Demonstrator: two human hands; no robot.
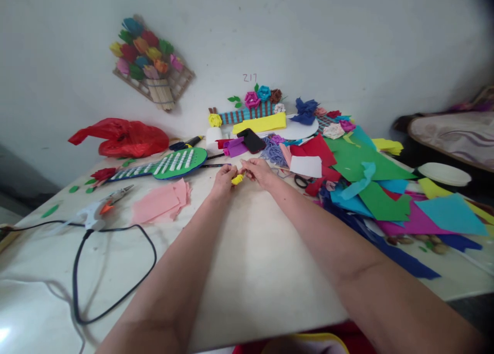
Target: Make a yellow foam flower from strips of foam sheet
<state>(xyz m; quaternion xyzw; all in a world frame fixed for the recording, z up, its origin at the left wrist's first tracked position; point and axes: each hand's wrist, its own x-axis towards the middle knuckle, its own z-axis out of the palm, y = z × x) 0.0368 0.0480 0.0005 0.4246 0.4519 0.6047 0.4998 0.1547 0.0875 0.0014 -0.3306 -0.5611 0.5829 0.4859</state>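
Over the middle of the table, my left hand point(224, 179) pinches a small yellow twisted paper piece point(237, 179). Close beside it, my right hand point(258, 170) has its fingertips drawn together near the top of that piece; what lies between them is too small to make out. A black phone point(251, 141) lies just beyond the hands, near a purple paper roll point(235, 147) and a heap of lavender yarn point(273, 153). To the right of my right hand are dark-handled scissors point(301, 181), partly covered by red paper.
At left, a hot glue gun point(93, 215) with a looping black cable lies near pliers point(122, 190), pink paper sheets point(160, 202) and a green guitar-shaped craft point(179, 163). Coloured paper point(386, 202) piles up at right. A red plastic bag point(133, 138) sits by the wall.
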